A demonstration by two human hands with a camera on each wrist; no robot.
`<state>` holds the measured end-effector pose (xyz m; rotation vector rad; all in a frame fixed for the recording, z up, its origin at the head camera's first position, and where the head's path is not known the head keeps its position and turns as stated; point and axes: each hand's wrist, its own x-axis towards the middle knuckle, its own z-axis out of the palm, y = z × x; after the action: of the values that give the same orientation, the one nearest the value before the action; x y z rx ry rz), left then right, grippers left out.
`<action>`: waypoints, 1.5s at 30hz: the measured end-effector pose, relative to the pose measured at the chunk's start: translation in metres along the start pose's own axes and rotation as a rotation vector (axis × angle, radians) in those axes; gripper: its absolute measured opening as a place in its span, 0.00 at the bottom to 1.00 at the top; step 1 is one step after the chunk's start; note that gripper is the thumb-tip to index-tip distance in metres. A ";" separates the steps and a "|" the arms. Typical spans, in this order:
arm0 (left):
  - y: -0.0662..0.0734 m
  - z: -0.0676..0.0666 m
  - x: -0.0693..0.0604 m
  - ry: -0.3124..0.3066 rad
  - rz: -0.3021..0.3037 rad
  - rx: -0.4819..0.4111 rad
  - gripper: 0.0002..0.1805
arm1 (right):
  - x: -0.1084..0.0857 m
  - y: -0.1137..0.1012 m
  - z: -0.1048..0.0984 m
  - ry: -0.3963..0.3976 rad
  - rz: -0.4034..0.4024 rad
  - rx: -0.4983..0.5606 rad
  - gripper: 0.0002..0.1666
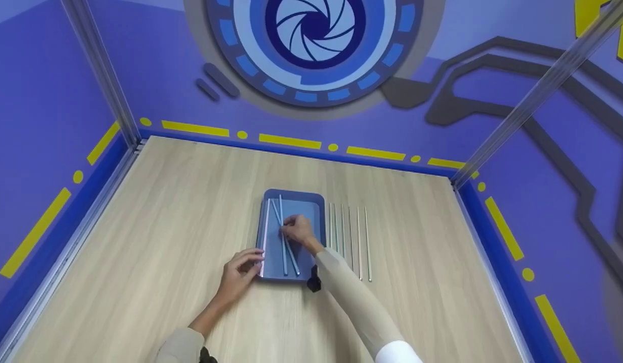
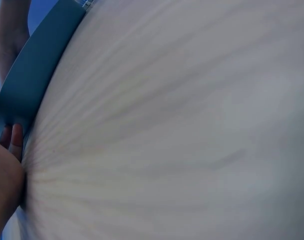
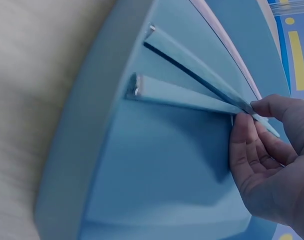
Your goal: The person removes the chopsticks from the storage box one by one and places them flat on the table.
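With our left hand [image 1: 238, 273] spread against the tray [image 1: 305, 207] at eight o'clock, our right hand [image 1: 298, 230] pinches the crossed blue sticks [image 3: 180, 95] inside, just toward nine, where an uneven pinch could let one roll free.

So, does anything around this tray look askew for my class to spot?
Yes: in the tray, two light-blue chopsticks cross near the right hand, whereas the chopstick row to its right lies roughly parallel. Nothing looks spilled.
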<state>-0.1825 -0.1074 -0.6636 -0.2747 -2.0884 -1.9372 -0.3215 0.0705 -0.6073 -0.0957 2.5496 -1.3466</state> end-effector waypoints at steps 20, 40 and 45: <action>0.000 0.004 0.001 -0.002 0.034 -0.026 0.08 | -0.003 0.011 -0.026 -0.051 -0.064 -0.042 0.16; 0.005 0.005 -0.001 0.035 0.038 0.017 0.08 | -0.020 0.028 -0.083 -0.018 -0.231 0.114 0.19; -0.001 0.002 -0.001 0.004 0.015 -0.012 0.07 | -0.023 0.042 -0.099 0.064 -0.140 0.239 0.20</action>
<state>-0.1823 -0.1057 -0.6648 -0.2886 -2.0670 -1.9404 -0.3223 0.1783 -0.5837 -0.1917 2.4503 -1.7223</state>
